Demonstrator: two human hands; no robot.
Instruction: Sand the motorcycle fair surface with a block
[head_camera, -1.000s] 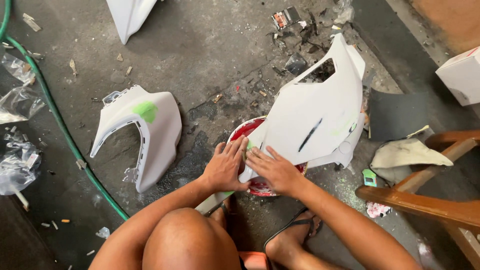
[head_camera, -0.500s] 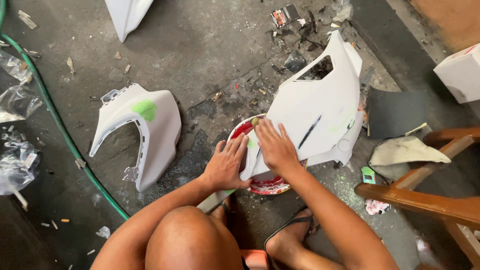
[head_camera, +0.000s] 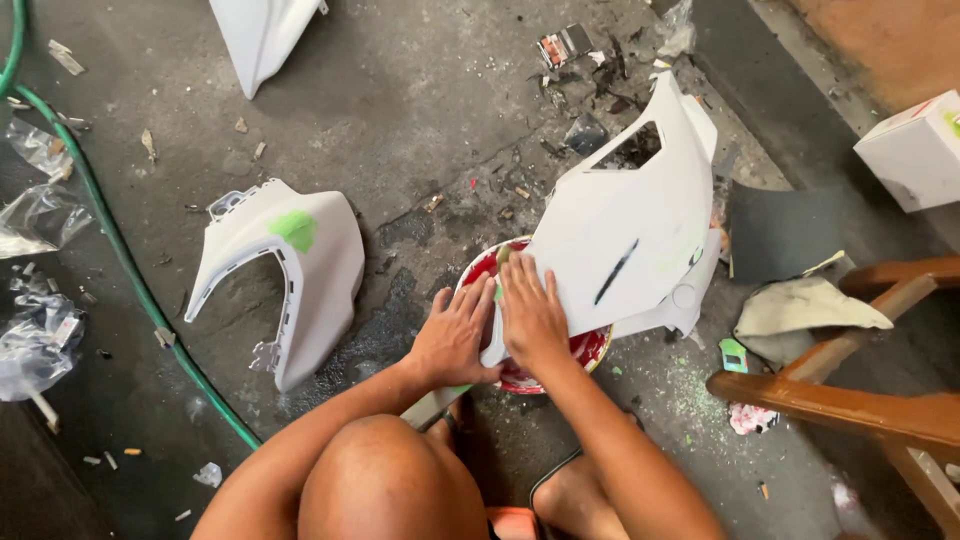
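1. The large white plastic body panel (head_camera: 630, 240) lies tilted across a red-and-white round basin (head_camera: 545, 345) on the wet concrete floor (head_camera: 420, 120), its near end resting over the basin's rim; a dark streak and faint green smears mark its face.
2. The right hand (head_camera: 532, 315) lies flat on the panel's near end, fingers spread and pressed down, gripping nothing; the left hand (head_camera: 455, 335) is just beside it, fingers open and laid against the panel's edge over the basin, steadying rather than clasping.
3. By my judgement the step in hand is rubbing or wet-sanding the near end of the panel; the next stroke calls for the left hand to keep the piece from sliding on the rim.
4. Further out: a second white panel (head_camera: 290, 270) with a green patch lies to the left, a green hose (head_camera: 120, 260) beyond it, a wooden chair frame (head_camera: 860, 400) to the right.
5. Whether anything sits under the right palm is hidden; the basin's contents are mostly covered; a third white piece (head_camera: 262, 35) is cut off at the top.
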